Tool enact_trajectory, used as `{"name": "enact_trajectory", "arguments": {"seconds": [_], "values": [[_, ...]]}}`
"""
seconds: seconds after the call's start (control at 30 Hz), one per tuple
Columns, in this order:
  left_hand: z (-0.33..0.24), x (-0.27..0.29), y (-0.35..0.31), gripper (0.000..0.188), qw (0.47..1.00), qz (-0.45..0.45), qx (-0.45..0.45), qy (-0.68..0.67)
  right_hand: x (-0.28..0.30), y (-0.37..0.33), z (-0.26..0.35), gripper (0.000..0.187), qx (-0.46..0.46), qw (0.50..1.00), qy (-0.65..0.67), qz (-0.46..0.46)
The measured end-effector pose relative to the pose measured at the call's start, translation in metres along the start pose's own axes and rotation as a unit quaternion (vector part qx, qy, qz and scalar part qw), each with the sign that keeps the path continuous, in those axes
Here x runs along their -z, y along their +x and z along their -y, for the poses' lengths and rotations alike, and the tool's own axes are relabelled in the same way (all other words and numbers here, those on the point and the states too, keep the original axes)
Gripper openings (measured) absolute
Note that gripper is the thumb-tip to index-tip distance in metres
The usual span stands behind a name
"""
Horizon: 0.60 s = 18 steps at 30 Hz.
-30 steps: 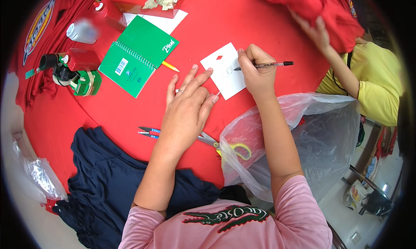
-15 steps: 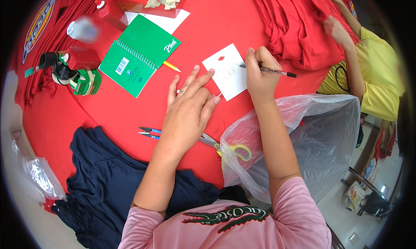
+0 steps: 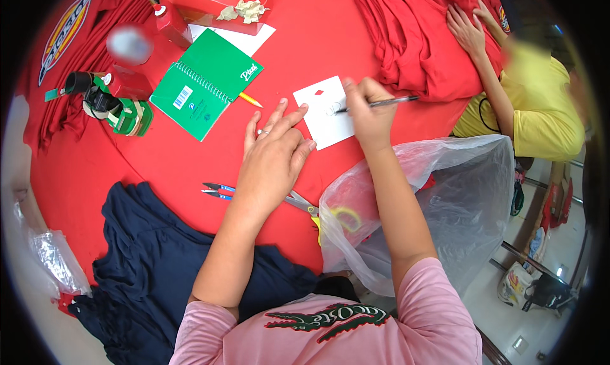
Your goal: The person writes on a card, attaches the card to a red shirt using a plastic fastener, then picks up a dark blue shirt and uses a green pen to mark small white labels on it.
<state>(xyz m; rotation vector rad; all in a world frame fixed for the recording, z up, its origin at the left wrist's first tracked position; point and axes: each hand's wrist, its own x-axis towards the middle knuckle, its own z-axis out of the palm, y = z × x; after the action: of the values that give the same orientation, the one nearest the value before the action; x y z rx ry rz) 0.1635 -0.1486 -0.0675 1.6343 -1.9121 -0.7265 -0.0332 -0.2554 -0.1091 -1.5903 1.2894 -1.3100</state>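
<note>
A white card (image 3: 324,126) with a small red diamond and faint dark marks lies on a red-covered table. My right hand (image 3: 372,114) is closed around a dark pen (image 3: 395,101), its tip at the middle of the card. Flat beside the card's left edge rests my left hand (image 3: 273,152), fingers spread, with fingertips at the card. Just left of that hand, a yellow pencil (image 3: 250,99) sticks out from under a green spiral notebook (image 3: 210,79). Blue-handled thread snips (image 3: 217,191) and yellow-handled scissors (image 3: 302,203) lie by my left forearm.
Dark navy fabric (image 3: 159,263) lies at the near left. A clear plastic bag (image 3: 438,206) spreads under my right forearm. Red bottles (image 3: 170,25) and a green tape dispenser (image 3: 130,118) stand at the far left. A person in yellow (image 3: 546,110) handles red fabric (image 3: 413,41).
My right hand has moved the pen tip from near the card's right edge toward its middle. The co-worker's hands have shifted on the red fabric. My left hand stays almost where it was.
</note>
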Motion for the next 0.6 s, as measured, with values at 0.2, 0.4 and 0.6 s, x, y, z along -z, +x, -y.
{"name": "enact_trajectory", "arguments": {"seconds": [0.2,0.4,0.6], "values": [[0.002,0.002,0.003,0.026,0.998,-0.045,-0.022,-0.047,0.031,0.008,0.03,0.023,-0.164,0.959,0.232,0.016],[-0.019,0.005,0.0,0.02,0.985,-0.126,-0.107,-0.053,0.057,-0.038,0.127,0.017,-0.154,0.96,0.173,0.159],[-0.054,0.031,-0.024,0.023,0.975,-0.171,-0.138,-0.044,0.072,-0.042,0.169,0.023,-0.146,0.957,0.142,0.207]]}}
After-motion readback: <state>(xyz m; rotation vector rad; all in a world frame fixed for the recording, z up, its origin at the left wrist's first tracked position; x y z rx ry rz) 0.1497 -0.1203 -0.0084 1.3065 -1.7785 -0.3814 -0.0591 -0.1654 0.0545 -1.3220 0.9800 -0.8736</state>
